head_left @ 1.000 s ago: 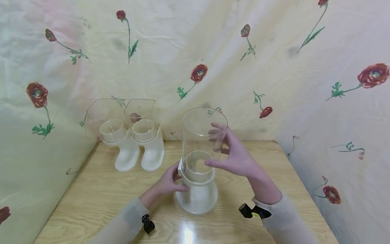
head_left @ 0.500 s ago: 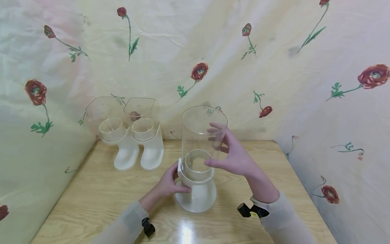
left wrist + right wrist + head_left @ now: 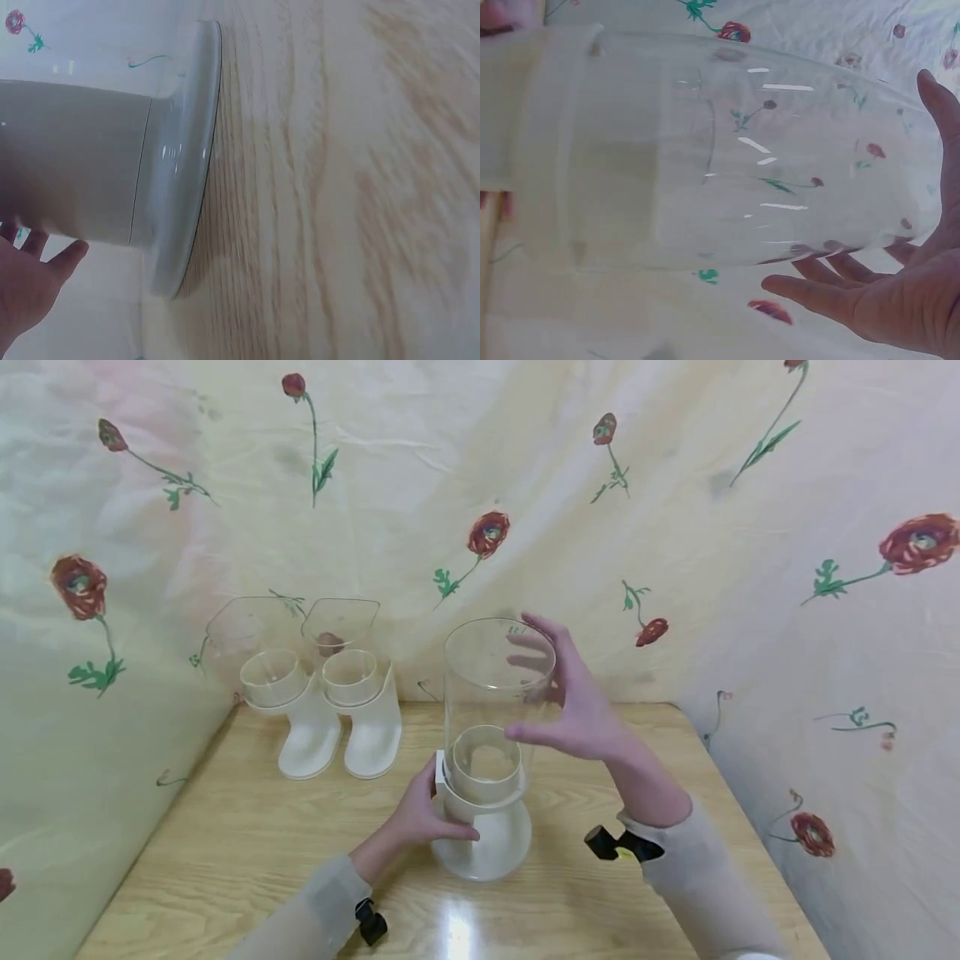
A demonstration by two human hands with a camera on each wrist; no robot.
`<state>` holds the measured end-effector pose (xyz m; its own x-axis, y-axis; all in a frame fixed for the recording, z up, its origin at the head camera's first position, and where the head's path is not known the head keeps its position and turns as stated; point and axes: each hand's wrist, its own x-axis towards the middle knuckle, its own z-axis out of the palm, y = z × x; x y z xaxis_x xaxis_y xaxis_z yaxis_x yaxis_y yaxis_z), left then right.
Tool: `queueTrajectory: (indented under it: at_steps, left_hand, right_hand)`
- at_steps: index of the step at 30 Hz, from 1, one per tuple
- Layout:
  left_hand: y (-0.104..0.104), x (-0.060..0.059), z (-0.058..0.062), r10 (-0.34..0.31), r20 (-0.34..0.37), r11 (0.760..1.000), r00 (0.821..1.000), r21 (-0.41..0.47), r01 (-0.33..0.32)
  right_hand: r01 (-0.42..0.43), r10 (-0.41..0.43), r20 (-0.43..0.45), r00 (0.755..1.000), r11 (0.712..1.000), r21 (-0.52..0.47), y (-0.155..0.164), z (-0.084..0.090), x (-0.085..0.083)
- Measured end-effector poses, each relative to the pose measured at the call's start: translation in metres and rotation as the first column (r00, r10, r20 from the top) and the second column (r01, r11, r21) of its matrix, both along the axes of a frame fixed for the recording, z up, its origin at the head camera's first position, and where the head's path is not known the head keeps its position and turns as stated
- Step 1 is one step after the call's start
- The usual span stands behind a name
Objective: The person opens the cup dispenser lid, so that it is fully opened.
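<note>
While your left hand [image 3: 417,817] curls round the white plastic neck of the tall dispenser with its round white base [image 3: 483,847], gripping it from the 8 o'clock side, the clear cylindrical plastic tube [image 3: 497,689] stands upright in the collar above that grip. The dispenser sits on the pale wooden table [image 3: 225,843], near centre, directly before you. The tube's long axis runs vertically, its open mouth at 12 o'clock.

Your right hand [image 3: 573,706] is spread wide beside the tube's upper half, at its 3 o'clock side, fingers straight and fanned, thumb pointing toward the wall. The right wrist view shows a gap between palm and clear wall; whether any fingertip touches cannot be told. It grasps nothing.

Judgement: the right hand is the nearer to the tube's rim, the left the only one bearing on the base.

Two similar white-footed dispensers with clear angular hoppers [image 3: 322,693] stand together at 10 o'clock, well apart, against the flower-printed cloth backdrop [image 3: 675,485].
</note>
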<state>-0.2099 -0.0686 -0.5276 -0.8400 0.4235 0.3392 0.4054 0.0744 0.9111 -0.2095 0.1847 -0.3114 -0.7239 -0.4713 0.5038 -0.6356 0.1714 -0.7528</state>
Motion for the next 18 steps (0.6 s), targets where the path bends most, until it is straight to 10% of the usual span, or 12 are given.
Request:
queueTrajectory:
  at_steps: [9,18]
  left_hand:
    - [0.005,-0.002,-0.003,0.005,-0.012,1.0,1.0,0.007,-0.005]
    - [0.003,-0.006,-0.004,-0.001,-0.033,1.0,0.999,-0.005,0.001]
  right_hand:
    - [0.01,0.01,-0.087,0.996,0.974,0.228,-0.009,0.05,-0.003]
    - [0.017,-0.015,-0.008,1.0,0.954,0.299,-0.013,0.059,-0.001]
